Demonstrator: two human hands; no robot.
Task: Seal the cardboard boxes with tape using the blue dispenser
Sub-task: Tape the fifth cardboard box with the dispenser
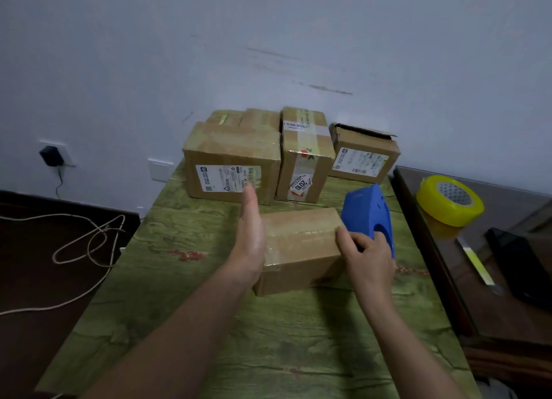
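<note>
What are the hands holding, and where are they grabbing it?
The right hand grips the blue dispenser by its near end. The left hand grips nothing; it lies flat against the left side of the small box.

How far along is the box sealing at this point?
Looks done: the large back box and the tall box beside it show tape. In hand: left hand flat against the near box, right hand gripping the blue dispenser at its right edge. Left: the back-right box, its top flap up.
</note>
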